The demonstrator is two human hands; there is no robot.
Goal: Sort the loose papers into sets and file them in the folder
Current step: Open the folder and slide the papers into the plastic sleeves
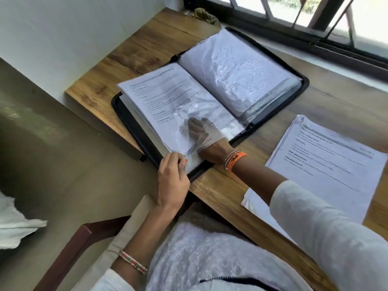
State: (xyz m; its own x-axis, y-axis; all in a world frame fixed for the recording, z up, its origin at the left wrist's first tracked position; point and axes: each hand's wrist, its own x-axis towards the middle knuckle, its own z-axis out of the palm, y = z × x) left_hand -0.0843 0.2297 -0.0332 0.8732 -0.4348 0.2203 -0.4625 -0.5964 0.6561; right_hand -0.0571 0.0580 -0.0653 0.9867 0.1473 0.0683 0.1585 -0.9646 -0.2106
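A black zip folder point(304, 80) lies open on the wooden desk point(220, 192), full of clear plastic sleeves. The near-left sleeve point(174, 97) holds a printed sheet. My right hand point(201, 133) is pushed inside that sleeve from its near end, fingers straight and flat on the paper, seen through the plastic. My left hand point(172, 177) pinches the sleeve's near corner between thumb and fingers. A stack of loose printed papers point(327, 164) lies on the desk to the right of the folder, partly under my right forearm.
A window with dark bars point(315, 19) runs along the far edge of the desk. A crumpled cloth point(206, 16) sits at the far corner. A wooden chair point(84, 238) stands below the desk's near edge. White wall is to the left.
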